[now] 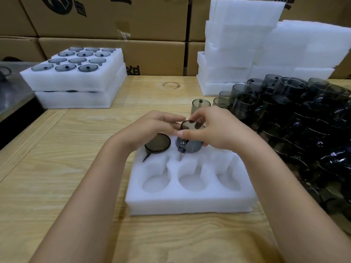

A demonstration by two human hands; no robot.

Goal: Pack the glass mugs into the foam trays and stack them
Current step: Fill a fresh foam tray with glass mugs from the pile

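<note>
So the open tray (190, 204) sits mid-desk, right in front of the person, with both hands over its far row. The right hand (214, 130) has the grip here: thumb on the near side of the held mug (190, 146), forefinger hooked over its far rim, so it's clamped on the glass. That mug is in the middle pocket of the far row, standing well proud of the foam, with its handle facing near, over the slot cut for it.

The left hand (152, 128) reaches across with its fingertips at the same mug's rim. Its thumb is hidden, so I can't tell if it's actually gripping or just touching. Under that hand, in the far-left pocket, is the seated mug (158, 144), sunk down flush (only the dark round top and a bit of handle show). The three round pockets in the near row have nothing in them.

Around it on the wooden desk (57, 168):
- far left, two filled trays (66, 82) stacked one on the other, the top one showing rows of smoky glass
- far right, tall piles of spare foam (237, 44)
- right side, a big heap of loose mugs (303, 114) in dark tinted glass
- one lone mug (200, 106) upright just behind the hands

Cardboard boxes (114, 21) line the back.
</note>
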